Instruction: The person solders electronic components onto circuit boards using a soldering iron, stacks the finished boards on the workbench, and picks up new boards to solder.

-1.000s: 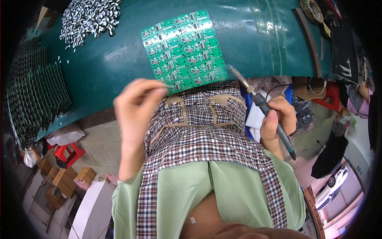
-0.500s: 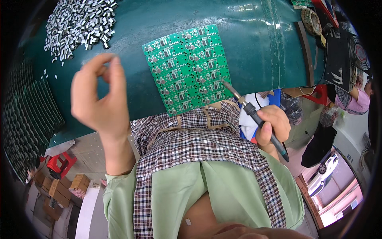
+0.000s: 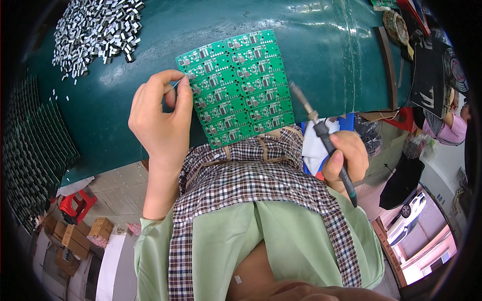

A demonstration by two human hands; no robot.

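Observation:
A panel of green circuit boards, in two columns with small parts mounted on them, lies near the bench's front edge. At its left edge my left hand pinches a thin wire between thumb and forefinger, close to the upper left boards. A fine strand shows below that wrist; I cannot tell whether it is the same wire. Wrapped in my right hand is a soldering iron with a dark handle. Its tip, slightly blurred, points up and left, just off the panel's right edge.
Many small black-and-white parts are heaped at the far left of the green bench. Rows of upright boards stand along the left side. A dark bar and a fan are at the right. Below left is a red stool.
My left hand has moved right, from beside the heap of parts to the panel's left edge. The soldering iron's tip has shifted up and slightly right, away from the panel's boards.

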